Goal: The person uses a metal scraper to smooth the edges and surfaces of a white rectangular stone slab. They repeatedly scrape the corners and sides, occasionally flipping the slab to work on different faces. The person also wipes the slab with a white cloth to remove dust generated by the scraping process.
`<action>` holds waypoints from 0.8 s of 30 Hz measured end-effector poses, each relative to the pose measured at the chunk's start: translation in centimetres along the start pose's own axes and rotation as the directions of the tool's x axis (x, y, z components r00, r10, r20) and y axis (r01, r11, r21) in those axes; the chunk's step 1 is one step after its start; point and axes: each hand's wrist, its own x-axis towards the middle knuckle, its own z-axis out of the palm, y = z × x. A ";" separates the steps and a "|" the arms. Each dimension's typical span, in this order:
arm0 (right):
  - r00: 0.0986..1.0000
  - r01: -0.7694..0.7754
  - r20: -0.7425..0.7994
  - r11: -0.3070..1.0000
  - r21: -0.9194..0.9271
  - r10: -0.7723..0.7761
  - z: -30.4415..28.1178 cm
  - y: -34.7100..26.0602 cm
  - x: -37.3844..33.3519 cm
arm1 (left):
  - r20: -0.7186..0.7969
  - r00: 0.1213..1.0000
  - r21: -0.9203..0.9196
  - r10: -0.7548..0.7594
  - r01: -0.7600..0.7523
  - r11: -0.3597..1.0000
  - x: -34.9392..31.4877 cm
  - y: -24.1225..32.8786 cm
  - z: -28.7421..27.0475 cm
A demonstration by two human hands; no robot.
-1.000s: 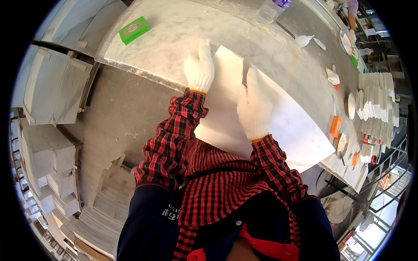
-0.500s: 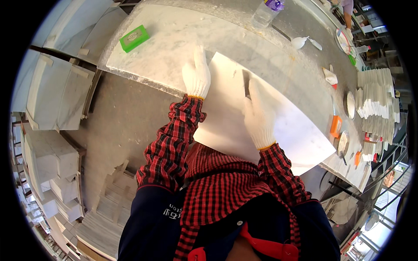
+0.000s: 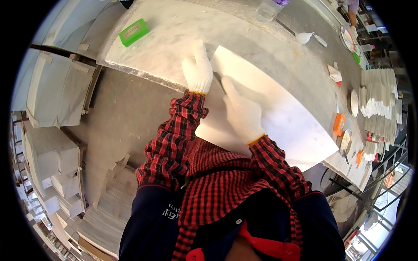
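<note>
A large white stone slab (image 3: 283, 122) with a smooth, shiny face lies in front of me, its near edge against my checked apron. My left hand (image 3: 198, 71), in a white knit glove, is at the slab's left edge with its fingers stretched forward. My gloved right hand (image 3: 243, 111) is over the slab, closed on a thin dark scraper blade (image 3: 219, 81), index finger along it. The blade's tip is close to the slab's left edge, beside my left hand. My right palm hides the rest of the tool.
A green box (image 3: 133, 32) sits on the marble worktop (image 3: 163, 48) at far left. Beyond the slab are a clear bottle (image 3: 269, 11) and a white squeeze bulb (image 3: 303, 38). An orange box (image 3: 339, 125), a bowl (image 3: 346, 141) and stacked tiles (image 3: 379, 98) stand right.
My right hand has moved left across the slab with the blade, to near the left edge. My left hand has stayed at the edge, and the view has shifted slightly.
</note>
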 end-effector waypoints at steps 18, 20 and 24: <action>0.956 -0.013 -0.294 0.995 -0.095 -0.015 -0.3 0.5 2.2 | 0.004 0.998 -0.065 0.059 -0.059 0.996 0.1 -0.4 0.1; 0.969 0.028 -0.238 0.988 -0.151 -0.064 -0.6 1.4 1.7 | -0.009 0.997 -0.020 0.078 -0.078 0.997 -0.1 -0.4 0.0; 0.993 0.052 -0.097 0.995 -0.085 -0.060 -0.8 1.6 0.1 | -0.051 0.997 -0.038 0.060 -0.062 0.997 -0.3 0.5 0.0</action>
